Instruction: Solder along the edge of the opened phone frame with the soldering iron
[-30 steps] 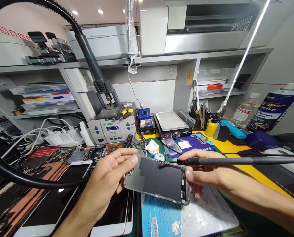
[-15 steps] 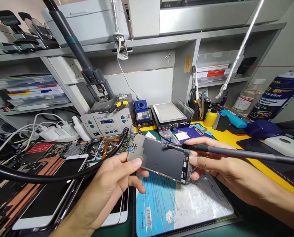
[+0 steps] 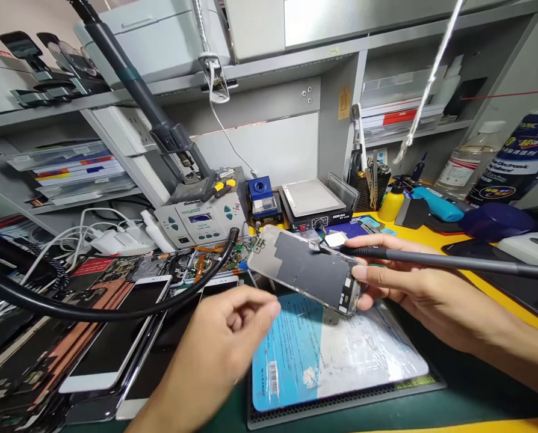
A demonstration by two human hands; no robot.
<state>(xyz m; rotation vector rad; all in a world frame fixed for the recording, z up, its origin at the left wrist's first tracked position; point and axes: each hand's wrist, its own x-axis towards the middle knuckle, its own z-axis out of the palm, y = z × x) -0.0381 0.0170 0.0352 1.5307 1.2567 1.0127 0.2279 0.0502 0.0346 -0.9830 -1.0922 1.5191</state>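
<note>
Left hand (image 3: 226,340) just let go (fingers loosely closed, empty), so right hand (image 3: 425,291) alone's pinching phone screen (image 3: 305,267) plus wand (image 3: 454,261).

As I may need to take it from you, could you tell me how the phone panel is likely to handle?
The panel seems stiff: the right hand grips one end, and it shows no sag. Being so thin, it is probably light for its size, but it may crack or chip if flexed. Its smooth, dark face could be slippery.
</note>
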